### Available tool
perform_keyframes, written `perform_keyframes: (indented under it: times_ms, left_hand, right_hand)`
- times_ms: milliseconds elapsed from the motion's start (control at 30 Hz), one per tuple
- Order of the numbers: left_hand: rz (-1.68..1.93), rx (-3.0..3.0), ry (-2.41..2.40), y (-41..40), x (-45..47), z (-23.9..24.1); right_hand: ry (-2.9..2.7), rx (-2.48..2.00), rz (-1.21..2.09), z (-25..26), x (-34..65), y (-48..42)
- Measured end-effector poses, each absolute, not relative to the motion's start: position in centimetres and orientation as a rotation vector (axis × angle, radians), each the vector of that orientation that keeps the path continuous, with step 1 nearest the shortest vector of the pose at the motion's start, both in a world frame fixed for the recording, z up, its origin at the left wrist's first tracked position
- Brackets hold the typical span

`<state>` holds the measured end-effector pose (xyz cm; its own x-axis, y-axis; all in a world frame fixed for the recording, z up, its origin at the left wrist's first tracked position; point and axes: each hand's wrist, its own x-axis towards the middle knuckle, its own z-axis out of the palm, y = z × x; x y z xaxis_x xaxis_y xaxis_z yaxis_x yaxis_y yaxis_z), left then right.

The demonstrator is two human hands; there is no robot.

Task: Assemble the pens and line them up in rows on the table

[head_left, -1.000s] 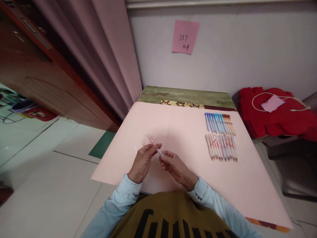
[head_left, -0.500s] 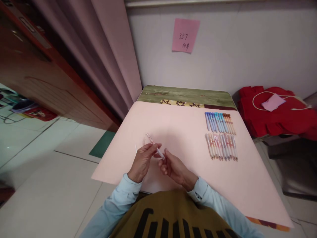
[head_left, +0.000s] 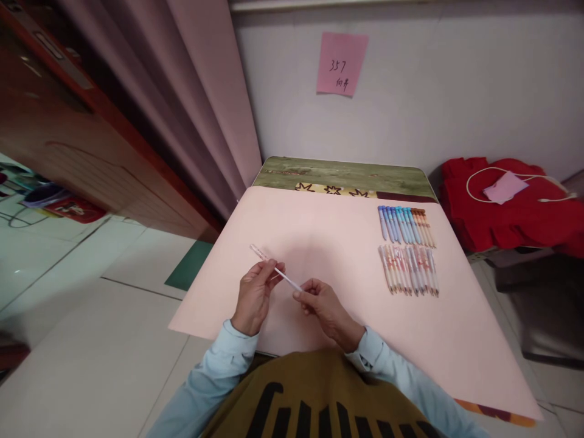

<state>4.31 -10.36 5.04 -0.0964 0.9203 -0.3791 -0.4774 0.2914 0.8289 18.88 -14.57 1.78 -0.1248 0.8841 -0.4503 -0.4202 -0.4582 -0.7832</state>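
Note:
Above the near-left part of the pink sheet, I hold a slim pen [head_left: 286,278] between both hands. Its clear, patterned end [head_left: 259,252] sticks out up and left past my left hand [head_left: 256,295], whose thumb and fingers pinch it. From there a thin white length slants down to my right hand [head_left: 326,307], closed on the lower end between thumb and forefinger. My fingers cover both gripped parts, so I cannot tell how the pieces join. Both hands are apart, with the white length bridging them.
Pink sheet [head_left: 347,243] covers most of the table. On its right lie a row of blue and brown pens [head_left: 404,225] and, nearer, a row of clear-topped pens [head_left: 409,271]. Red cloth [head_left: 511,225] with a white cable is beyond; a wooden door [head_left: 104,140] stands left.
My left hand has shifted slightly left and the pen lies flatter. My right fingers have closed on its lower end. More of the thin white length shows between my hands.

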Motion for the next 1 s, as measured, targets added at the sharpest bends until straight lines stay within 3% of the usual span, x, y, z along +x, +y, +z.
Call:
perform_keyframes:
  times_ms: [333,500,767,933,1000]
  left_hand:
    - [1.418,0.546,1.327,-9.0,-1.2,4.7]
    - [1.168,0.658,1.366,-10.0,-1.7,4.0]
    - [0.897,0.707,1.158,-11.6,1.7,4.2]
    - [1.057,0.767,1.291,-10.6,0.5,4.3]
    - [1.103,0.909,1.418,-10.1,-1.0,4.5]
  right_hand:
    - [-0.78,-1.257,1.836,0.8,19.7,-15.1]
    - [-0.748,-1.294,1.782,1.2,19.2,-14.0]
    - [-0.723,-1.18,2.102,2.1,17.2,-14.1]
    - [-1.013,-1.187,2.151,1.4,17.9,-14.9]
    - [-1.168,-1.285,2.011,1.0,18.4,-14.8]
